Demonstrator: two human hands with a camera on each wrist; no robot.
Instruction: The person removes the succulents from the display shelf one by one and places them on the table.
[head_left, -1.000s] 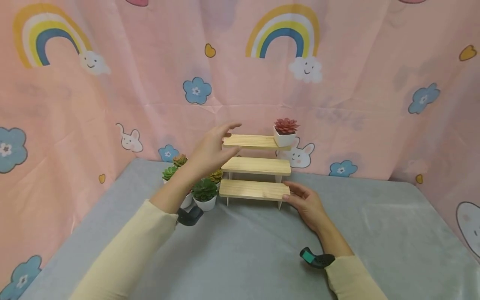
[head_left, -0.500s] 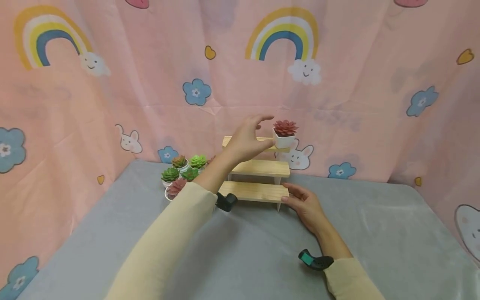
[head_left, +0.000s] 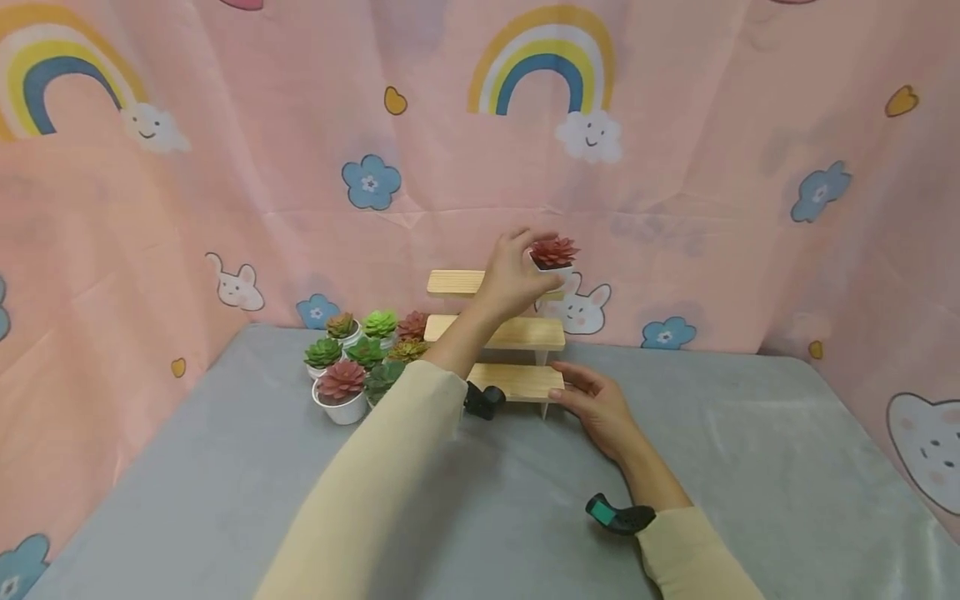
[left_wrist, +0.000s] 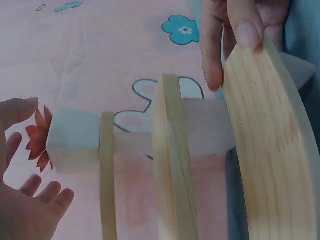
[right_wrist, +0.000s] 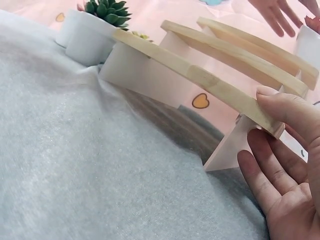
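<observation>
A three-step wooden shelf stand (head_left: 525, 335) is on the grey cloth. On the right end of its top step sits a red succulent (head_left: 553, 252) in a square white pot (left_wrist: 75, 140). My left hand (head_left: 516, 275) is at this pot with fingers and thumb spread; in the left wrist view a gap shows between them and the pot. At the lowest step's right end, my right hand (head_left: 600, 412) grips the board, thumb on top (right_wrist: 272, 97) and fingers curled beneath. The left forearm hides part of the steps in the head view.
Several potted succulents (head_left: 341, 392), green, red and brownish, crowd together left of the stand. Behind everything hangs a pink printed curtain (head_left: 465, 167). Grey cloth (head_left: 750, 450) covers the table in front and to the right.
My left hand has moved right, from above the stand's left end to the red succulent's pot. My right hand has stayed on the lowest step. The head view has shifted slightly.
</observation>
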